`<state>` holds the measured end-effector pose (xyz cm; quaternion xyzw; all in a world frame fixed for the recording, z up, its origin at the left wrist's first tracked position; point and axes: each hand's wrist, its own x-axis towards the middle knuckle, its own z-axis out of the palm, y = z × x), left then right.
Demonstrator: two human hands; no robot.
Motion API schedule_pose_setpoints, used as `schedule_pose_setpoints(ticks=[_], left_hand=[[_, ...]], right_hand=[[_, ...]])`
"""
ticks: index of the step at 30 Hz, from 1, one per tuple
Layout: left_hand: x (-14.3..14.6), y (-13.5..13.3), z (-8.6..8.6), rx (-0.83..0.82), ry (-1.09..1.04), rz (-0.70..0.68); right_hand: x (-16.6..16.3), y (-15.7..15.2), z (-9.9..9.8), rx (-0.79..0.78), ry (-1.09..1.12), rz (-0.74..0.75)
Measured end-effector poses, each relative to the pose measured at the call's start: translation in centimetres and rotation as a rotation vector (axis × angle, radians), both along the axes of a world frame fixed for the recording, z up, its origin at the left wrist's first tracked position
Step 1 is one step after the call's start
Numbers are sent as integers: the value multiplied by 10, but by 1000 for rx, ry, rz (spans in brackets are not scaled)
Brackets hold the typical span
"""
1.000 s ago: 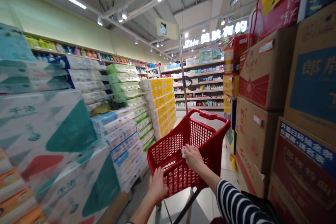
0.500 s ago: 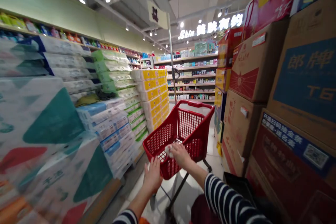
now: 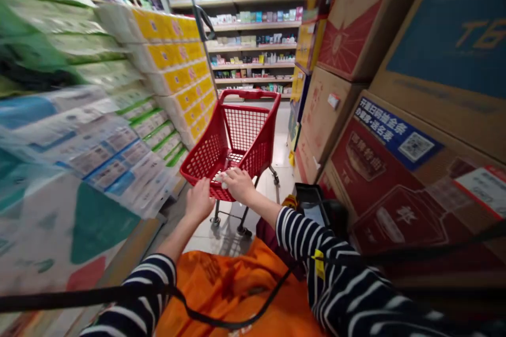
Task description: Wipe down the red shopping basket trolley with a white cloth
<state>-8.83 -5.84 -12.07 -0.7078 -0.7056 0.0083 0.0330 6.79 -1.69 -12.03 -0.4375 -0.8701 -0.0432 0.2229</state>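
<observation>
A red plastic shopping cart (image 3: 221, 152) stands in front of me, its basket tilted toward me. My left hand (image 3: 200, 200) is at the cart's near rim, its fingers together and bent over the edge. Just to the right, my right hand (image 3: 239, 185) is closed over a small white crumpled wad (image 3: 224, 179), perhaps tissue or cloth, at the same rim. The fingers hide most of the wad. No goods can be made out in the basket.
Stacked yellow-and-white tissue packs (image 3: 179, 71) and green-banded packs (image 3: 154, 129) line the left. Cardboard cartons (image 3: 328, 105) rise close on the right, with a black bin-like container (image 3: 310, 197) at their foot. Stocked shelves (image 3: 253, 50) stand behind the cart.
My view has tipped downward, bringing the orange apron into sight. My left hand has gone from spread fingers before the rim to bent over it. The right hand keeps the white wad.
</observation>
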Motion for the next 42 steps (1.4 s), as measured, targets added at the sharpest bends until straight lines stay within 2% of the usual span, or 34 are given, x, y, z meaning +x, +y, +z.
schedule_pose_setpoints(ticks=[4, 8, 12, 14, 17, 21, 25, 28, 30, 33, 39, 42], left_hand=[[-11, 8, -10, -41, 98, -36], [4, 5, -10, -24, 78, -70], [12, 9, -3, -12, 16, -149], [5, 13, 0, -11, -6, -110], [-11, 16, 1, -34, -17, 34], [-18, 14, -3, -76, -16, 11], [-10, 11, -4, -76, -19, -19], [-9, 13, -3, -86, -20, -55], [-11, 16, -1, -73, -23, -63], [-13, 21, 0, -62, -30, -33], [-4, 24, 0, -47, -28, -83], [5, 23, -1, -52, -35, -123]], right_hand=[[7, 3, 4, -73, 31, -188], [-4, 9, 8, -106, 61, -286], [-19, 7, 6, -103, 56, -214], [-13, 5, 3, -86, 60, -179], [10, 6, -6, -49, 93, -190], [25, 16, -22, -52, 174, -185], [-9, 21, -33, -55, 228, -136], [-42, 23, -34, -43, 166, -13], [-50, 24, -32, -28, 99, 38], [-33, 24, -25, -37, 30, -12], [44, 28, -9, -101, 19, -213], [46, 31, -12, -92, 75, -240]])
